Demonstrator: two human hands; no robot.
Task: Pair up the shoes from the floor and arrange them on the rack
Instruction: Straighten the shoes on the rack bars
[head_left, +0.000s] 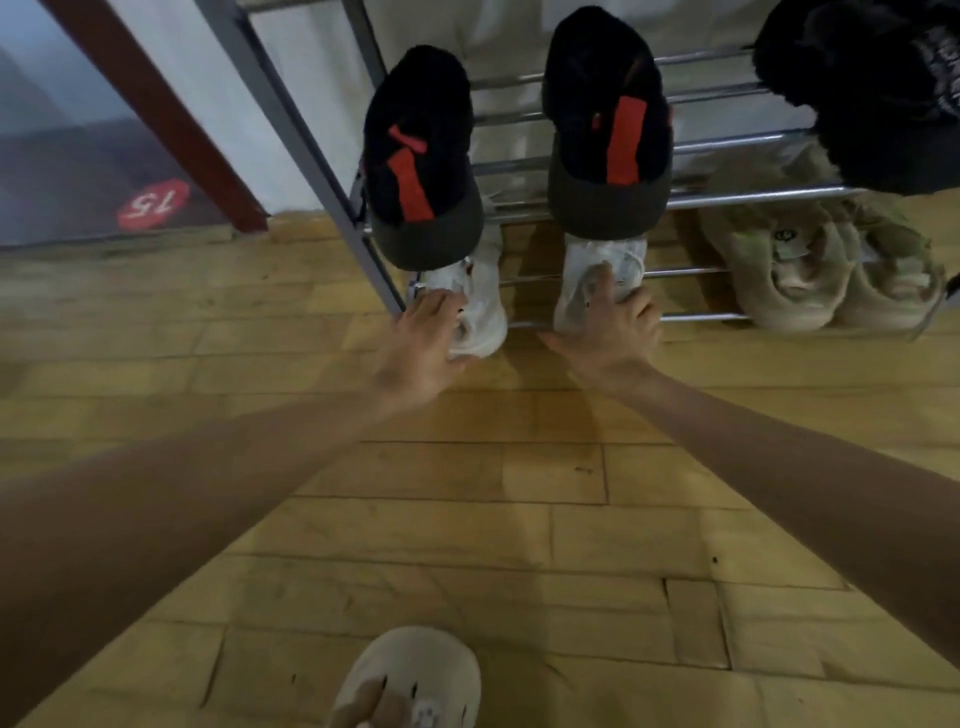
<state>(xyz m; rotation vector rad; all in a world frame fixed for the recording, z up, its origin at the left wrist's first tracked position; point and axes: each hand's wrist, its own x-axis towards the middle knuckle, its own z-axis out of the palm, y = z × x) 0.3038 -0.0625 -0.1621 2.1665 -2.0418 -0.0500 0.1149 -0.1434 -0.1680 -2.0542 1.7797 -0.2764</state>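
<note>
Two white sneakers sit on the lower shelf of a metal rack (696, 273), heels towards me. My left hand (421, 348) grips the heel of the left white sneaker (480, 306). My right hand (610, 325) rests on the heel of the right white sneaker (597, 260), fingers spread over it. Directly above them, on the upper shelf, stand two black shoes with red tabs, the left one (415, 156) and the right one (605, 124). Their heels hide the front parts of the white sneakers.
A beige fuzzy pair (810, 265) fills the lower shelf's right side, with a black fuzzy shoe (872, 83) above it. The rack's grey upright (311, 150) stands at the left, beside a glass door (78, 135). My foot in a beige slipper (415, 680) is on the wooden floor.
</note>
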